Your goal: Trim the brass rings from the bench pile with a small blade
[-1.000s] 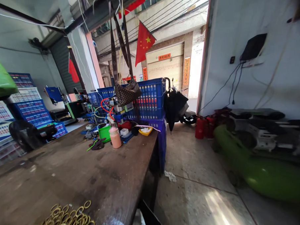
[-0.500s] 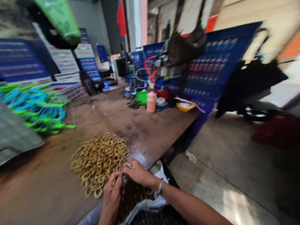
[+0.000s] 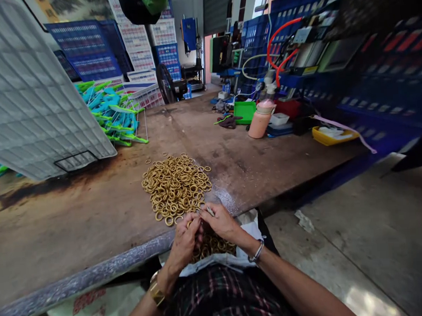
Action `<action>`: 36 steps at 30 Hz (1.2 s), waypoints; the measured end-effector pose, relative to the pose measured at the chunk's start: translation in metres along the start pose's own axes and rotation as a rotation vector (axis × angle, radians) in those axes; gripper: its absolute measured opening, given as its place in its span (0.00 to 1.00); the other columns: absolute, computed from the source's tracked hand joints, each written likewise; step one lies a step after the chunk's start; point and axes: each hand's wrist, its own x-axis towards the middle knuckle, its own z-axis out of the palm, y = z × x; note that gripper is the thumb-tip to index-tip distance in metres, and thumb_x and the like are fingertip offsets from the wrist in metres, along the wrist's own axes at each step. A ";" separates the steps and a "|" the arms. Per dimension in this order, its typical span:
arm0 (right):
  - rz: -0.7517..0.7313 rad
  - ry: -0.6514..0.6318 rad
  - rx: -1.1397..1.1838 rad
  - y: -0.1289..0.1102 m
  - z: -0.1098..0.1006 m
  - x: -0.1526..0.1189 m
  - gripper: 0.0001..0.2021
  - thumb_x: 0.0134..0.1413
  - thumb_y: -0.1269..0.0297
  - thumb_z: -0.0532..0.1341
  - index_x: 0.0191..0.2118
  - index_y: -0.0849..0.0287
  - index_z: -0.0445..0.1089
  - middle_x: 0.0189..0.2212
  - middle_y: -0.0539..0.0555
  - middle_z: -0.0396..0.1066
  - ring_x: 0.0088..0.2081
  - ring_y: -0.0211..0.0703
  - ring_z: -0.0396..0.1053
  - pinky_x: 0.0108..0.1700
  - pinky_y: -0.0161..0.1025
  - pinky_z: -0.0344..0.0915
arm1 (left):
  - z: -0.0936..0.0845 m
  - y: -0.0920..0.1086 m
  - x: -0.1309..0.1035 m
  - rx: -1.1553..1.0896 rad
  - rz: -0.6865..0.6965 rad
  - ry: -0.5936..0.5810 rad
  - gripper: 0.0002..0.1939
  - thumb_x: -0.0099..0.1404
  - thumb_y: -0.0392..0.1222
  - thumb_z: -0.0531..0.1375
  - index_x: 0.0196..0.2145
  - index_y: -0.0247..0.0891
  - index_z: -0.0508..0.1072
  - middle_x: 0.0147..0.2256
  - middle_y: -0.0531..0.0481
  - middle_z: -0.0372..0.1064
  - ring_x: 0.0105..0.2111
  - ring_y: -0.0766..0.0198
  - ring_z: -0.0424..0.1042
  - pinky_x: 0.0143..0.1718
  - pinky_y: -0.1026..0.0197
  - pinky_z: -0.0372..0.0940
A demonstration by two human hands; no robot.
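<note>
A heap of brass-coloured rings [image 3: 177, 185] lies on the table just beyond my hands. My left hand [image 3: 185, 234] is closed, with a brass ring [image 3: 189, 223] pinched at its fingers. Meeting it at the fingertips, my right hand [image 3: 223, 224] is closed around a small silvery piece [image 3: 210, 211], whose kind I cannot make out. Below both hands, more rings [image 3: 216, 245] fill an open white sack [image 3: 218, 260] at my lap. My fingers partly hide the ring and the silvery piece.
A ribbed grey-white panel [image 3: 40, 91] stands on the left, near green and blue plastic pieces [image 3: 114, 111]. Further back are a pink bottle [image 3: 260, 121], a green tray [image 3: 245, 112], a yellow tray [image 3: 332, 135] and a machine with red hoses [image 3: 307, 46]. The table edge [image 3: 131, 259] runs before me.
The view has swung left, so the table and heap appear further right, and the picture is sharper. My hands stay together, still holding the ring and the silvery piece.
</note>
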 end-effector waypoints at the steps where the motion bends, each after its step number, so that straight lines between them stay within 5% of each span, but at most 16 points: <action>1: 0.000 -0.007 0.007 -0.001 0.000 -0.001 0.13 0.55 0.59 0.51 0.24 0.61 0.62 0.18 0.46 0.61 0.23 0.32 0.56 0.26 0.30 0.53 | 0.001 0.000 -0.001 -0.014 0.002 -0.005 0.15 0.58 0.54 0.54 0.29 0.38 0.62 0.20 0.59 0.57 0.16 0.75 0.56 0.14 0.72 0.51; 20: -0.005 -0.030 0.101 0.002 0.004 -0.008 0.13 0.56 0.61 0.49 0.26 0.61 0.63 0.20 0.47 0.63 0.24 0.33 0.60 0.30 0.31 0.57 | 0.001 -0.015 -0.010 -0.167 -0.046 0.024 0.17 0.56 0.56 0.56 0.27 0.38 0.62 0.19 0.59 0.57 0.15 0.75 0.55 0.14 0.72 0.47; 28: -0.117 -0.085 -0.323 0.006 0.008 -0.012 0.06 0.50 0.73 0.50 0.30 0.60 0.64 0.22 0.48 0.65 0.25 0.34 0.61 0.29 0.31 0.53 | -0.001 -0.008 -0.009 -0.101 0.030 0.050 0.17 0.57 0.56 0.55 0.27 0.39 0.60 0.20 0.59 0.58 0.16 0.74 0.56 0.15 0.72 0.50; 36: -0.141 -0.141 -0.633 0.007 0.010 -0.012 0.13 0.43 0.77 0.50 0.36 0.60 0.64 0.26 0.52 0.67 0.27 0.38 0.61 0.31 0.33 0.50 | -0.006 -0.013 -0.007 -0.037 0.048 0.069 0.17 0.58 0.56 0.53 0.26 0.39 0.59 0.19 0.59 0.57 0.15 0.74 0.55 0.15 0.72 0.51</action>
